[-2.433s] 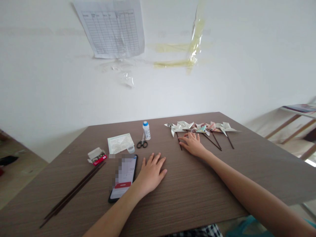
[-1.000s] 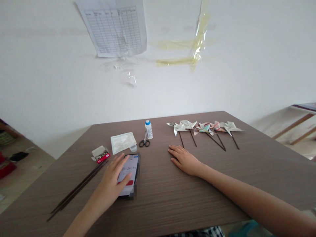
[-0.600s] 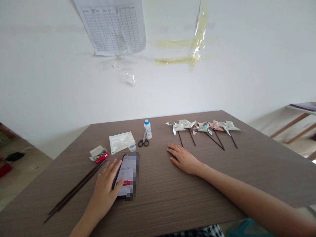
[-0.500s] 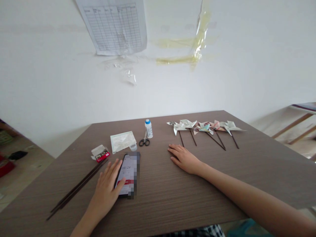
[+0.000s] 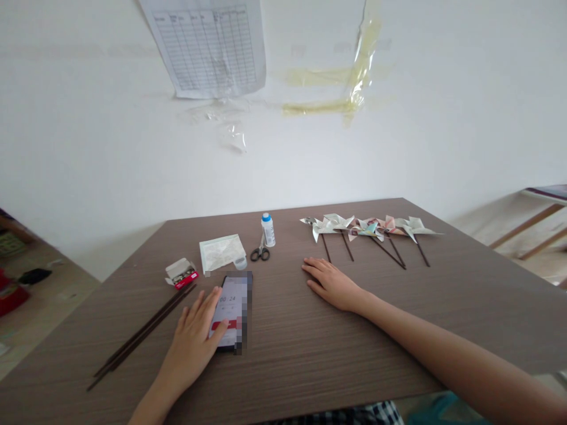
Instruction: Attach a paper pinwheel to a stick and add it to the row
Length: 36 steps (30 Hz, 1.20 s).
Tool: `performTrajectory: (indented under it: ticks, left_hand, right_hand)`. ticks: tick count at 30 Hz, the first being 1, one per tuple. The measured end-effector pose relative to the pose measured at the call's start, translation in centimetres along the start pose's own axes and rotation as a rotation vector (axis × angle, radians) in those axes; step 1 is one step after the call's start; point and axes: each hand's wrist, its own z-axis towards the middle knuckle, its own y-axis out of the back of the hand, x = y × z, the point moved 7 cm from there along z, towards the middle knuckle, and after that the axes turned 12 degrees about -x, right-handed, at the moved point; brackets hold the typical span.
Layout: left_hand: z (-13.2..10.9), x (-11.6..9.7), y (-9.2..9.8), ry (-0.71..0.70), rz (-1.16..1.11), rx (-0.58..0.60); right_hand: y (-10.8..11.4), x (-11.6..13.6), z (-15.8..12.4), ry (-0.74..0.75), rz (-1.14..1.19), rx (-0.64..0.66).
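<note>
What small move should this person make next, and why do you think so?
Probably the left hand should press the red button on the phone: its thumb already lies against that button, and the screen seems to show a timer near 00:24. The right hand lies flat near the paper pinwheels.
</note>
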Motion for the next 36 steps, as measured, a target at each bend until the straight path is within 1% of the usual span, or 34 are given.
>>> performTrajectory:
  ticks: [6, 16, 25, 31, 36]
  left_hand:
    - [-0.14, 0.14, -0.18, -0.017, 0.049, 0.001]
    - [-0.19, 0.50, -0.22, -0.039, 0.041, -0.073]
    - [-0.06, -0.03, 0.04, 0.000, 0.045, 0.022]
    - [-0.07, 0.00, 0.13, -0.005, 0.024, 0.008]
    - [-0.05, 0.04, 0.18, -0.015, 0.019, -0.008]
  right_hand:
    - [-0.01, -0.10, 0.04, 0.008, 0.005, -0.012]
    - [-0.05, -0.10, 0.02, -0.008, 0.006, 0.010]
    - [0.09, 0.04, 0.04, 0.001, 0.001, -0.004]
    - [0.10, -0.02, 0.04, -0.001, 0.007, -0.014]
    - [0.08, 0.06, 0.07, -0.004, 0.003, 0.006]
